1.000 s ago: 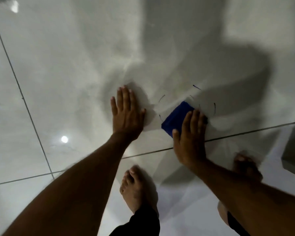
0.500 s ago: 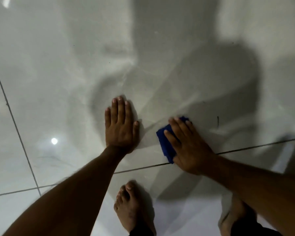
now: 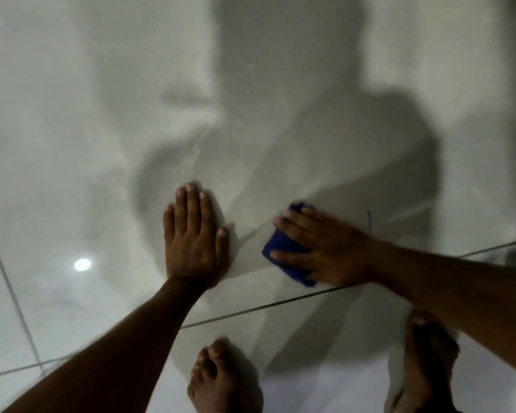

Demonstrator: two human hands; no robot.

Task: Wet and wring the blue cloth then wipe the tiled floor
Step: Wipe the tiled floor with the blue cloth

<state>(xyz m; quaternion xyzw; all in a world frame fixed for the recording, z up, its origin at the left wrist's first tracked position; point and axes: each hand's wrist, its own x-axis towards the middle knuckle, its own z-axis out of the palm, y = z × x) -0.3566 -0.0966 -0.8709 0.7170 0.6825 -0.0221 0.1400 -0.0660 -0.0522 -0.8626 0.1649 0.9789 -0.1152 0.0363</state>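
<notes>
Head view: glossy pale tiled floor (image 3: 72, 144), thin dark grout lines. Left hand (image 3: 194, 242) flat on the tile, grip released, fingers together. Right hand (image 3: 325, 248) spread flat, pressing the folded, soft blue cloth (image 3: 283, 254) against the floor just beyond the grout line.

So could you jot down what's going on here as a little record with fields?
surface: glossy pale tiled floor with dark grout lines
left hand: flat on the tile, fingers spread, empty
right hand: pressed flat on the blue cloth
cloth: folded, mostly under the palm
bare feet: at the bottom edge
stage: wiping
</notes>
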